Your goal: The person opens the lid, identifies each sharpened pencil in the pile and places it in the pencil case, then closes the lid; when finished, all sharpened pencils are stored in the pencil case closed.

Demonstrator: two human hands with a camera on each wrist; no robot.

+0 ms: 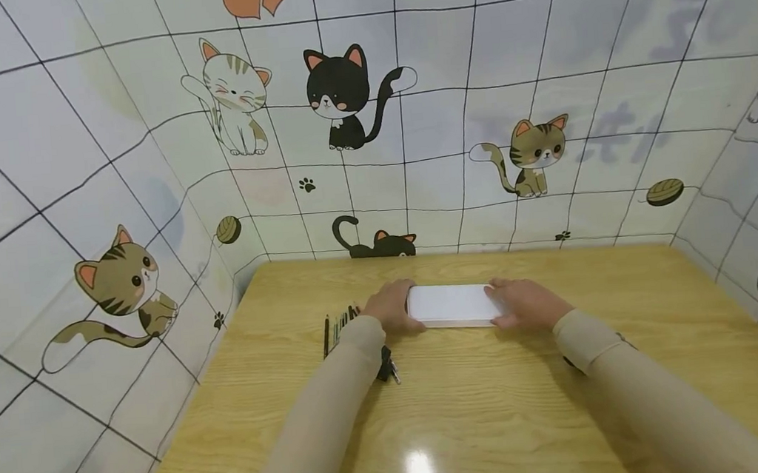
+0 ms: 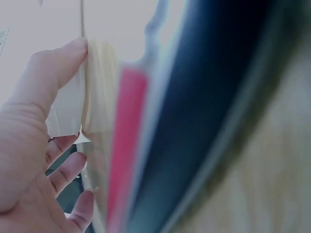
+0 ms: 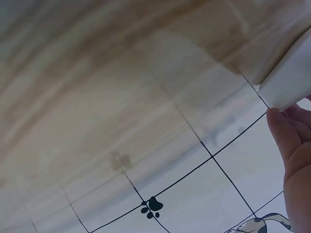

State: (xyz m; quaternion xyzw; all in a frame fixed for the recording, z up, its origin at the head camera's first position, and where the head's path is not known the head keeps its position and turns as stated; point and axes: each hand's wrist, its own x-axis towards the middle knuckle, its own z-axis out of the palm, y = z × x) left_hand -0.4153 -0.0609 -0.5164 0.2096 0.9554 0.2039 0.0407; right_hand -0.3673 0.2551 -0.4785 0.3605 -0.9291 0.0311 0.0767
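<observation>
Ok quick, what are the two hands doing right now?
Left hand: holds the left end of the white box, fingers curled round it.
Right hand: holds the box's right end the same way.

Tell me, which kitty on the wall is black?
The black-and-white cat sitting top centre, beside the pale winking one. The others sitting up are brown striped.

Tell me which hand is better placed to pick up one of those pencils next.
Left. The left hand grips the white box's end right beside the pencils; the right hand holds the far end.
</observation>
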